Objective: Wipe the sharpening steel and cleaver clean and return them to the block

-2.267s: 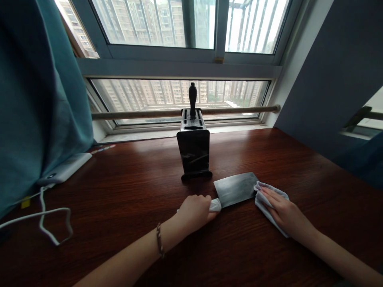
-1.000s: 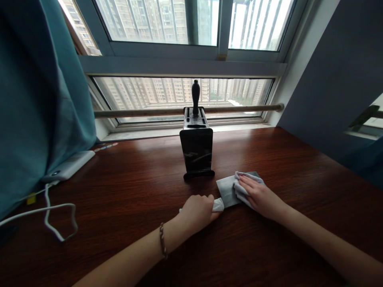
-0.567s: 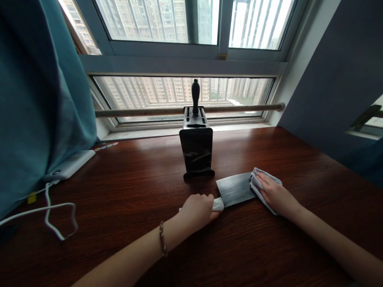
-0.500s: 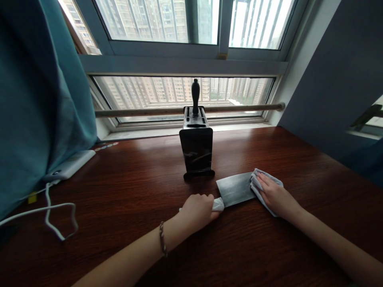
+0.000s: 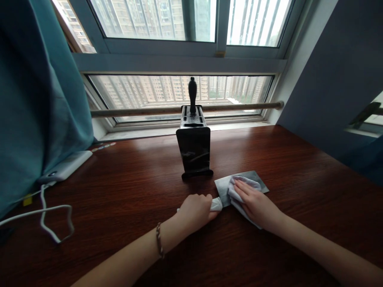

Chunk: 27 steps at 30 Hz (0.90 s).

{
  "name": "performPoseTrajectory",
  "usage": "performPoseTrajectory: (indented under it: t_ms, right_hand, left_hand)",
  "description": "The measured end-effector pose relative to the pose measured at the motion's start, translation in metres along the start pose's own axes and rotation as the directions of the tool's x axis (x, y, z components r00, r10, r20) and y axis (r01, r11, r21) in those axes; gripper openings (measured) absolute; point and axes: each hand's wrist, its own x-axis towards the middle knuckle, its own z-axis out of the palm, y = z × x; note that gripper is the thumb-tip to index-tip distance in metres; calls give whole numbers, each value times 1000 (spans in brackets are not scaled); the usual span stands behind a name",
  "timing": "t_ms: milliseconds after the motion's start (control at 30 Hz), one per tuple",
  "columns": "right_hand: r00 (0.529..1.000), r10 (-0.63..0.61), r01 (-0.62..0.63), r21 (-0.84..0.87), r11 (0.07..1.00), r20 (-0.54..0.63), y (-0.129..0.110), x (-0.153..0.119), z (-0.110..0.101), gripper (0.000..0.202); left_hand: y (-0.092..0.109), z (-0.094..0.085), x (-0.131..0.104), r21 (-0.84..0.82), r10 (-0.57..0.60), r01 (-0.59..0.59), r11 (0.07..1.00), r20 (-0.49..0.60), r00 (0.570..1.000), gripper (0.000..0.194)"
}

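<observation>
My left hand (image 5: 196, 211) is closed around the white handle of a cleaver (image 5: 223, 185), whose broad steel blade points right. A pale cloth (image 5: 243, 184) lies across the middle of the blade, pressed there by my right hand (image 5: 254, 205). The fingers of that hand are bent over the cloth, and its loose edge hangs down toward the table. Part of the blade is hidden under the cloth; its far end shows beyond.
A black knife block (image 5: 195, 149) with one dark handle (image 5: 192, 91) sticking up stands behind the cleaver on the brown wooden table (image 5: 134, 171). To the left are a white power strip (image 5: 67, 166), its cable (image 5: 44, 211) and a blue curtain (image 5: 66, 99). A window is behind.
My right hand has slid the cloth left along the blade, from its far end to the middle, uncovering the end. My left hand stays on the handle. The view has shifted slightly.
</observation>
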Motion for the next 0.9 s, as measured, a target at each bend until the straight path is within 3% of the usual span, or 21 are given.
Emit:
performPoseTrajectory:
  t_ms: [167,367,633,767,900]
  right_hand:
    - [982,-188,181,206,962,15,-18,27,-4,56]
    - [986,-164,158,234,959,7,-15,32,2,54]
    - [990,138,-139,-63,988,-20,17,25,8,47]
    - [957,289,-289,-218,932,-31,34,17,8,41]
    - [897,442,-415,-338,845,4,30,16,0,43]
  left_hand:
    - [0,1,0,5,-3,3,1000,-11,1000,40]
    - [1,-1,-1,-11,-17,17,1000,-4,1000,39]
    - [1,-2,-1,-4,-28,29,1000,21,999,36]
    - [1,-2,-1,3,-18,18,1000,9,1000,36]
    - [1,-2,-2,4,-15,15,1000,-3,1000,36]
